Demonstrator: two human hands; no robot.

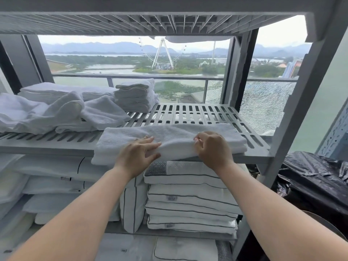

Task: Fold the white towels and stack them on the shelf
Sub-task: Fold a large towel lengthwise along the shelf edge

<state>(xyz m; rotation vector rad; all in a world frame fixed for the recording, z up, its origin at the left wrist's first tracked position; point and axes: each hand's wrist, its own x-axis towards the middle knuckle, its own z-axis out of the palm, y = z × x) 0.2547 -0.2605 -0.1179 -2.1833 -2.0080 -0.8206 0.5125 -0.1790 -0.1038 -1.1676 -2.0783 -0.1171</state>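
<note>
While the long folded towel [169, 136] lies along the slatted shelf [197, 112] front edge, left hand [138, 153] presses it flat, fingers open. Right hand [213, 147] pinches the near fold, probably to double it. Finished stack [135, 97] sits behind, clear of the workspace.

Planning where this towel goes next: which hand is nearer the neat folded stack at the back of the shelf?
Left. The left hand lies below the folded stack; the right hand lies farther right.
</note>
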